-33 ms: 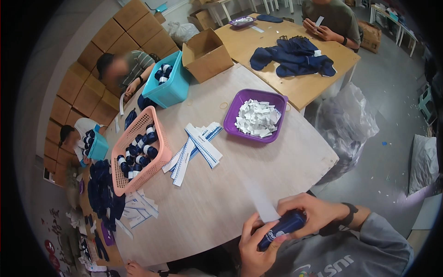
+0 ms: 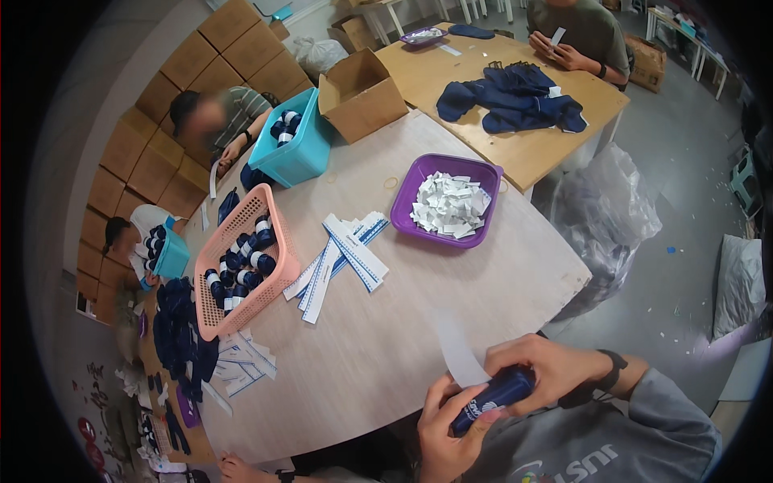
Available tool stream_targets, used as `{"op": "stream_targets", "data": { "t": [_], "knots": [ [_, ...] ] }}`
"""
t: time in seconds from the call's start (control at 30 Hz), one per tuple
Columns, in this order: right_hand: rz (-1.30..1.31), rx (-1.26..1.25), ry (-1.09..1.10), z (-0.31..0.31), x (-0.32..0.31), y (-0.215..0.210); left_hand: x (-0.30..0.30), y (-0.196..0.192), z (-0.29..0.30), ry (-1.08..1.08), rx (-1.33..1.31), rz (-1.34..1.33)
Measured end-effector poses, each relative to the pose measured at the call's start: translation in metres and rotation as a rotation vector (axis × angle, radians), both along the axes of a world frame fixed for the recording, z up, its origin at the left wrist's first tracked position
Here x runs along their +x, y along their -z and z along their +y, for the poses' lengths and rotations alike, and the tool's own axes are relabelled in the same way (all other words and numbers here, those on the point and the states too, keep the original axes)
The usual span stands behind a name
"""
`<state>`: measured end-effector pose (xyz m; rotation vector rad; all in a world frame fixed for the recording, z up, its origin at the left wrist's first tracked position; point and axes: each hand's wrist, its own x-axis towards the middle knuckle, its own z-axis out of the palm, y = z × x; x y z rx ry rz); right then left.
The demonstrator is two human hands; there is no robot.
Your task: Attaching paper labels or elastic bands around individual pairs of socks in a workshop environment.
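Observation:
Between my two hands is a tightly rolled navy cloth bundle [image 2: 501, 396] with white print on its side. My left hand [image 2: 448, 427] grips its lower left end, thumb across the front. My right hand [image 2: 546, 372] wraps round the upper right end. A white paper strip [image 2: 460, 354] stands up from behind the roll by my left fingers; its lower end is hidden. Beyond my hands, printed paper strips [image 2: 345, 262] lie crossed on the table [image 2: 354, 378]. A pink basket [image 2: 283, 278] holds several navy rolls banded in white.
A purple tray [image 2: 398, 216] of small white papers stands beyond my hands. Farther back are a turquoise bin [image 2: 310, 153], a cardboard box [image 2: 366, 117] and navy cloths [image 2: 515, 101]. Other people sit around; another person's hand [image 2: 238, 468] rests at the lower left edge.

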<state>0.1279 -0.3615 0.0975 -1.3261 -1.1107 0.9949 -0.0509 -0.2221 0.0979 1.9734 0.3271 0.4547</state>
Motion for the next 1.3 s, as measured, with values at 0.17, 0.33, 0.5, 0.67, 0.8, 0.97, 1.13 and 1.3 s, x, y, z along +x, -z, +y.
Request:
{"op": "stream_targets", "data": {
  "t": [0.17,0.33,0.5,0.67,0.8,0.97,1.13,1.3],
  "knots": [
    [-0.191,-0.040,-0.066,-0.001,0.008,-0.006,-0.004,0.011,-0.002,-0.015,-0.161,0.008],
    [-0.203,-0.133,-0.145,0.003,0.012,-0.012,0.001,0.022,0.006,0.058,-0.183,-0.124],
    [-0.195,-0.241,-0.247,0.010,0.016,-0.014,0.001,0.019,0.010,0.086,-0.142,-0.060],
    [-0.104,-0.192,-0.259,0.012,0.010,-0.015,0.003,-0.004,-0.009,-0.124,-0.530,-0.053],
    [-0.073,-0.206,-0.256,0.010,0.009,-0.010,-0.004,0.014,0.020,0.095,-0.089,-0.045],
    [-0.027,-0.215,-0.204,0.012,0.008,-0.002,-0.003,0.000,0.013,0.057,0.017,-0.076],
    [-0.037,-0.184,-0.183,0.012,0.011,0.005,0.001,0.000,0.013,0.037,0.165,-0.135],
    [0.010,-0.232,-0.160,0.011,0.012,0.003,0.005,0.000,0.014,0.049,0.181,-0.134]
  ]
}}
